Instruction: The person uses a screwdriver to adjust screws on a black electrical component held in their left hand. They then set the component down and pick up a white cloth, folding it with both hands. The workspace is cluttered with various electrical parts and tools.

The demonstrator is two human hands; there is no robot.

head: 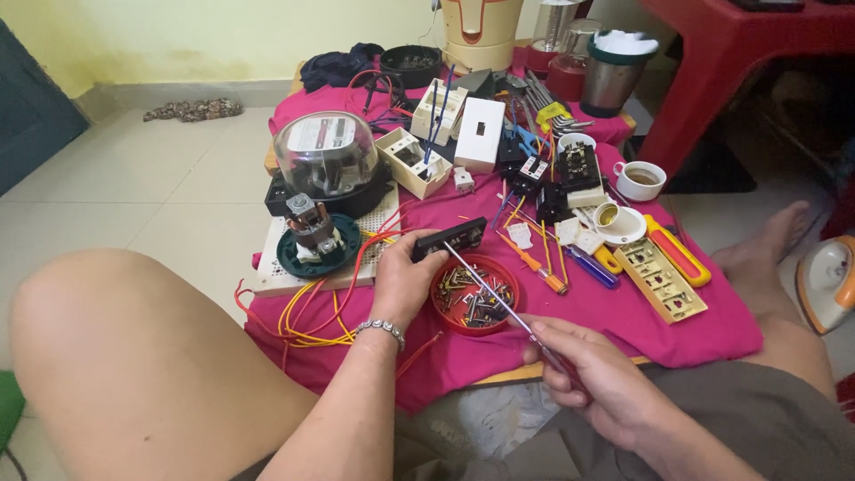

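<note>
Screwdriver [499, 298] in the right hand [592, 379], fingers curled shut around its handle at the lower right; its long shaft runs up and to the left, passing over a red dish [443, 313] of screws, with the tip meeting a black block [450, 239]. The left hand [403, 281] is closed on that block, thumb and fingers pinching its near end; the block's long axis lies roughly left to right, its right end tilted slightly up, just above the dish. Both sit over a pink cloth [623, 312] spread on a low board, crowded with switches, sockets, a domed meter [326, 153], a green-based motor [317, 237], red and yellow wires [307, 316], and a cup [640, 180]. Around it lie pale floor tiles [134, 196], a yellow wall [178, 36] and a red table [739, 53].
</note>
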